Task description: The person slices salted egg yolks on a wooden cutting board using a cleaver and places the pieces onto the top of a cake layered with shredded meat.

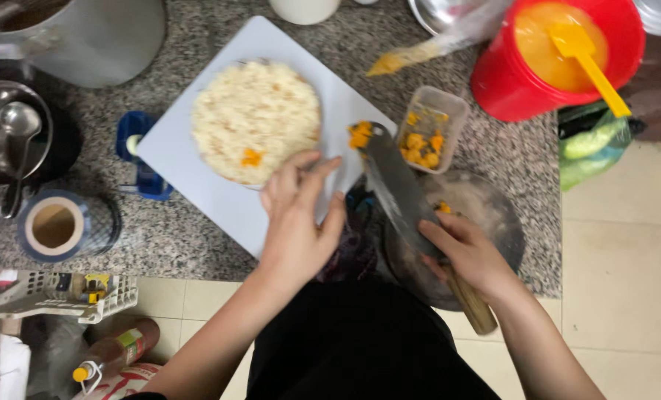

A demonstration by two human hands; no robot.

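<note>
**Two bare arms reach forward, one hand loose, one hand closed**

Both forearms come up from the bottom of the view and are bare. The left hand (pixel 299 215) is seen from the back, palm facing down. Its wrist is straight. The fingers (pixel 301 172) are stretched forward and slightly spread, a little bent at the tips, and the thumb stands out to the right side. The hand grips nothing.

The right hand (pixel 470 252) is lower and more to the right. Its fingers are curled in a closed grip, with the knuckles up. The right forearm runs down to the lower right corner.
</note>
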